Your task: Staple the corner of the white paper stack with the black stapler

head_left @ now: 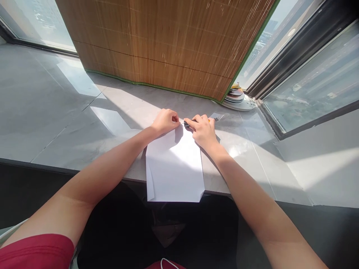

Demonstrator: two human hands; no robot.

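A white folded sheet of paper [174, 168] lies on the grey stone sill [56, 123], its near end hanging over the front edge. My left hand [165, 121] is curled closed and presses on the paper's far left corner. My right hand [203, 130] rests on the far right corner with fingers closed round a small dark tool with an orange part [187, 123]. The tool's tip sits at the paper's far edge, between both hands.
A bamboo blind [168, 45] leans against the window behind the paper. A stack of plates [235, 98] stands at the back right by the window frame. A small grey piece [216, 116] lies just beyond my right hand. Dark floor lies below the sill's edge.
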